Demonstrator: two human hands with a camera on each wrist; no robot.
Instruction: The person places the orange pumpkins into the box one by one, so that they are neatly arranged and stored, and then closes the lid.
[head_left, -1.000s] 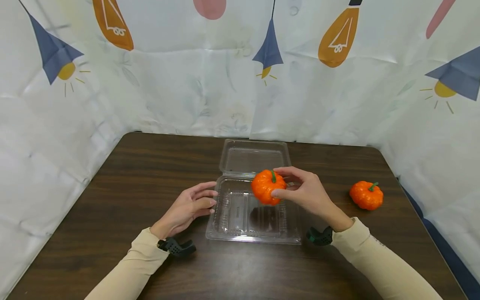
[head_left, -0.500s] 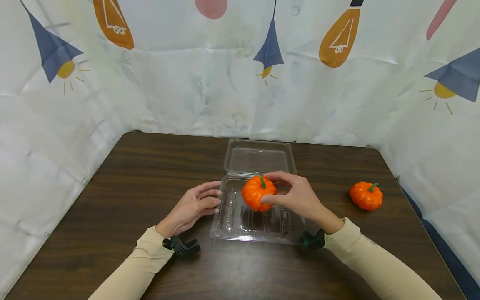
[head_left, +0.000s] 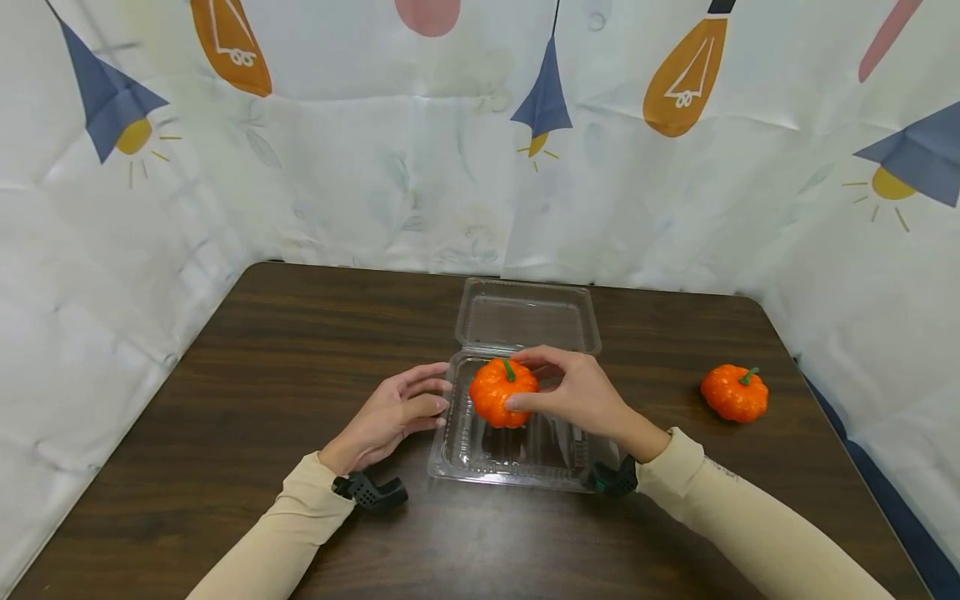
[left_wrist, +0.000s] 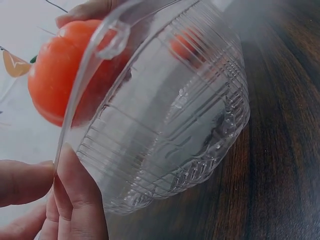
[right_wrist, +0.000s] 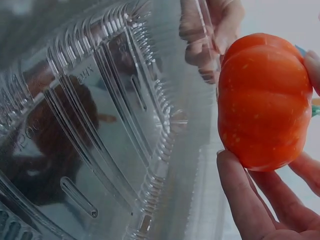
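My right hand (head_left: 581,396) grips a small orange pumpkin (head_left: 497,393) with a green stem, thumb on the near side and fingers behind. The pumpkin hangs over the left part of a clear plastic clamshell box (head_left: 551,467); in the right wrist view the pumpkin (right_wrist: 265,102) is clear of the box floor (right_wrist: 117,135). At the box's left side, my left hand (head_left: 390,417) pinches the rim, with the rim (left_wrist: 64,132) between thumb and fingers in the left wrist view. The lid (head_left: 528,317) lies folded back behind the base.
A second orange pumpkin (head_left: 735,392) sits on the dark wooden table (head_left: 262,383) at the right. A patterned white cloth (head_left: 360,183) hangs behind the table and along both sides. Each wrist wears a black strap (head_left: 371,492).
My right hand has carried the pumpkin left and slightly nearer, over the left part of the box. The box and my left hand appear a little further right in the view.
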